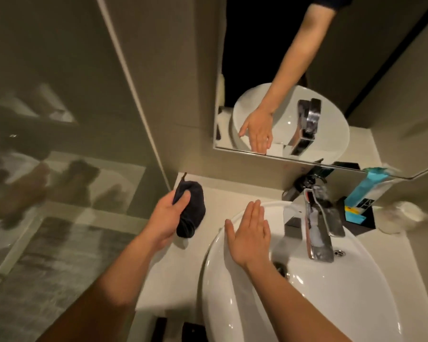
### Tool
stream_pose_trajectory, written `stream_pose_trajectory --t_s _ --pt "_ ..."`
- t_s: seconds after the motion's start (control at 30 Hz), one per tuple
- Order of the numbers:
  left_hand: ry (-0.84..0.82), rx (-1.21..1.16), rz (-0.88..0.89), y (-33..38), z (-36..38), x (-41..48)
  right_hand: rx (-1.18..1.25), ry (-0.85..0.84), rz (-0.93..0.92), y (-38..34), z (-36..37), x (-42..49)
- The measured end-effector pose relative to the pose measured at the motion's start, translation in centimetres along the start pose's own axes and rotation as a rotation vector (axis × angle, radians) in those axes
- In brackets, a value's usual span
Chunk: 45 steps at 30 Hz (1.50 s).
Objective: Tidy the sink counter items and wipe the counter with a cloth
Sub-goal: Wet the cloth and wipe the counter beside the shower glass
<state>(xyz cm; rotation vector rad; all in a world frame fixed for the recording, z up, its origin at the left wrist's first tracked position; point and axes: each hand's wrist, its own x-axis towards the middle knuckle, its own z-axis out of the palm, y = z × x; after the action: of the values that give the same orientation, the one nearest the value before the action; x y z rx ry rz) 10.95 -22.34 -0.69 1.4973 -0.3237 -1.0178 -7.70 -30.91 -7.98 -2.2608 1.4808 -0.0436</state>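
Observation:
A dark blue cloth (192, 211), bunched up, lies on the pale counter (168, 275) left of the white basin (331, 299). My left hand (164, 219) grips the cloth's left side, thumb on top of it. My right hand (248, 233) is flat and open, fingers together, resting on the basin's far left rim and holding nothing. A chrome tap (318, 228) juts over the basin just right of that hand.
At the counter's back right, a black tray (363, 218) holds a blue-and-white tube (367, 191); a blurred white object (403, 215) sits beside it. A mirror (307, 107) on the back wall reflects my arm and the basin. A glass partition (59, 144) stands to the left.

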Motion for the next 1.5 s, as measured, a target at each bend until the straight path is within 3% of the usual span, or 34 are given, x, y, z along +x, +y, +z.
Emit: stream_pose_trajectory --t_s 0.2,0.33,0.4,0.63,1.5 --pt "-0.434 0.592 0.224 -0.5 6.8 11.3 0.028 0.030 0.009 0.0 0.2 0.1" --pt "-0.804 1.236 0.471 -6.6 9.9 14.8 0.030 0.059 -0.001 0.1 0.7 0.1" --pt "-0.851 1.344 0.515 -8.5 9.9 15.3 0.003 0.062 0.008 0.0 0.9 0.2" --pt "-0.891 1.353 0.540 -8.4 8.4 15.4 -0.044 0.042 0.025 -0.1 1.3 0.2" --pt "-0.638 1.192 0.302 -11.7 0.3 5.4 -0.106 0.035 0.012 -0.1 1.5 0.0"
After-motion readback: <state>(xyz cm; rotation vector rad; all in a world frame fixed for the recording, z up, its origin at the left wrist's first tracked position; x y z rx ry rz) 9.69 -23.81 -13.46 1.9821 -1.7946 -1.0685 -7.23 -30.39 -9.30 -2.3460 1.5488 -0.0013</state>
